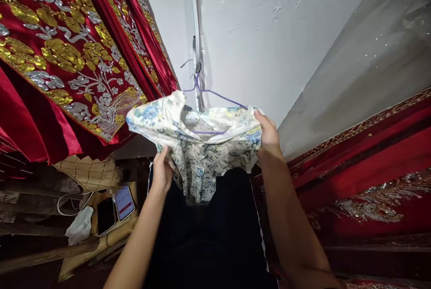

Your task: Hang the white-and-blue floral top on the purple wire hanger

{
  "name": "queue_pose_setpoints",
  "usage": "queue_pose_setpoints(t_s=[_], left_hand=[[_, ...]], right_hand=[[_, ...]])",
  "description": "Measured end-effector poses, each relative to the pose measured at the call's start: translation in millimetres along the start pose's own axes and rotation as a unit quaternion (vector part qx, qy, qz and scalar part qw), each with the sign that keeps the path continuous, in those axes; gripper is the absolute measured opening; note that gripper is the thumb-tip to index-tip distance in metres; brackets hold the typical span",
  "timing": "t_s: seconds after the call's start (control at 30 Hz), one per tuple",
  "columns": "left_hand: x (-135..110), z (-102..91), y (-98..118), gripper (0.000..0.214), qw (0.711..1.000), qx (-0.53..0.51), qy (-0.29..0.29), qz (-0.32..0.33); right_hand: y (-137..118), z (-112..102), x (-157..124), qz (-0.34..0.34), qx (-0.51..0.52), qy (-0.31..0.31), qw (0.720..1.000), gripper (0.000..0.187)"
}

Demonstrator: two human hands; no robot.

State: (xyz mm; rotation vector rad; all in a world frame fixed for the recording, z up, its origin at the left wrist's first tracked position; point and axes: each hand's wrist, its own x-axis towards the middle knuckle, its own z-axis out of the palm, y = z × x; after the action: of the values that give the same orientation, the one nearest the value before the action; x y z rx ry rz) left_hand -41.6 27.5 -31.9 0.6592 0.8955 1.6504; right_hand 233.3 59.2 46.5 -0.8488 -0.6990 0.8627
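Note:
A cream floral blouse (232, 149) with blue and yellow blotches hangs on a purple wire hanger (224, 96), whose bar shows through the neck opening. The hanger's hook is up at a pale vertical strip on the wall. My right hand (268, 131) is closed on the shoulder at the right, thumb on top and fingers hidden behind the cloth. Lower on the left side, my left hand (162, 170) grips the edge of the blouse, its thumb up and its other fingers mostly hidden. The blouse's lower part drops toward my knees.
Red satin cloth with gold and silver sequins (63, 55) hangs at the left. Clear plastic sheeting (357, 68) and red embroidered fabric (377, 172) fill the right. Two phones, one a lit phone (124, 203), lie on a wooden stool (112, 237) beside crumpled white tissue (80, 226).

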Motion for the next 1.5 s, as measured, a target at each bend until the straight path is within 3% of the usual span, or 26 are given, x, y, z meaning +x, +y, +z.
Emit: queue_pose_setpoints(t_s=[0.07,0.17,0.23,0.3,0.33,0.4,0.47,0.53,0.6,0.67,0.8,0.9,1.13,1.27,1.4,1.5], left_hand=[[-15,-4.8,-15,0.043,0.999,0.002,0.016,-0.034],[-33,-16.3,-31,0.05,0.997,0.024,0.013,-0.073],[-38,-24.2,-37,0.053,0.995,0.031,0.025,-0.091],[-39,-29.8,-36,0.055,0.992,0.027,0.036,-0.118],[-40,-31.2,-35,0.055,0.99,0.023,0.035,-0.135],[-40,-30.2,-30,0.054,0.985,0.016,0.021,-0.171],[-43,-25.4,-26,0.051,0.981,0.012,-0.008,-0.196],[-47,-19.7,-24,0.049,0.977,0.005,-0.043,-0.207],[-50,-16.0,-23,0.047,0.975,-0.006,-0.074,-0.211],[-51,-15.7,-21,0.048,0.97,-0.014,-0.096,-0.222],[-50,-19.7,-18,0.048,0.958,-0.036,-0.124,-0.254],[-50,-19.7,-20,0.043,0.948,-0.071,-0.148,-0.274],[-50,-19.8,-19,0.042,0.93,-0.089,-0.179,-0.307],[-47,-23.2,-15,0.043,0.937,-0.08,-0.158,-0.301],[-45,-25.6,-16,0.048,0.945,-0.062,-0.143,-0.286],[-48,-24.9,-14,0.05,0.944,-0.056,-0.153,-0.286]], right_hand=[[8,-12,-6,0.018,-0.01,0.013,1.0,0.032],[22,-36,-16,0.001,-0.033,0.08,0.996,0.039],[36,-46,-30,-0.066,-0.069,0.167,0.981,0.035],[53,-48,-50,-0.143,-0.118,0.257,0.948,0.029],[62,-45,-62,-0.156,-0.148,0.275,0.937,0.029],[78,-32,-83,-0.116,-0.177,0.232,0.949,0.021],[91,-13,-99,0.045,-0.203,0.038,0.977,0.021],[98,6,-110,0.205,-0.222,-0.184,0.935,0.038],[103,19,-117,0.27,-0.236,-0.303,0.883,0.051],[106,25,-121,0.265,-0.252,-0.306,0.879,0.056],[105,20,-116,0.217,-0.289,-0.208,0.909,0.057],[102,18,-111,0.184,-0.29,-0.206,0.916,0.058],[96,16,-113,0.128,-0.179,-0.159,0.962,0.045],[90,11,-111,0.131,-0.125,-0.142,0.973,0.036],[92,11,-110,0.151,-0.157,-0.164,0.962,0.035],[97,15,-112,0.126,-0.17,-0.203,0.956,0.041]])
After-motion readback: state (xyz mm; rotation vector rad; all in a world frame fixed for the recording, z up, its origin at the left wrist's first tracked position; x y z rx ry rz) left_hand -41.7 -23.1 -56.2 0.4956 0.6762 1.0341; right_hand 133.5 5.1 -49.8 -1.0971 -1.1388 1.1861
